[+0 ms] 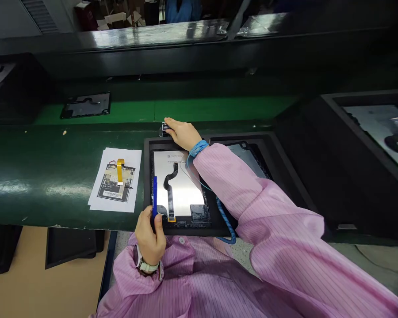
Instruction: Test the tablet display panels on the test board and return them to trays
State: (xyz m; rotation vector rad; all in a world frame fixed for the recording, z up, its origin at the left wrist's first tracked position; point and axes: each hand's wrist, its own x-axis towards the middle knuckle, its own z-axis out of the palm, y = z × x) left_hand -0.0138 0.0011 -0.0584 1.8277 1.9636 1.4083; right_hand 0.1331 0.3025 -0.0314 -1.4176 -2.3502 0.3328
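My left hand (151, 234) is closed around a slim blue stick-like tool (154, 194), which points away from me along the left edge of a tablet screen panel (189, 190). The panel lies in a black foam tray (147, 168), with its silvery back up and a black flex cable (170, 194) running down it. Beyond the tray's far edge, my right hand (185, 134) has its fingers closed at a small black item with white print (165, 127). Its exact kind is partly hidden by the fingers. A second panel (248, 159) shows behind my right sleeve.
A battery and circuit board assembly (114, 187) with an orange flex cable lies on white paper (99, 198) at the left. Another panel (88, 106) rests farther back. Dark foam stacks stand left (13, 97) and right (318, 176). A blue coiled cord (226, 218) hangs by the tray.
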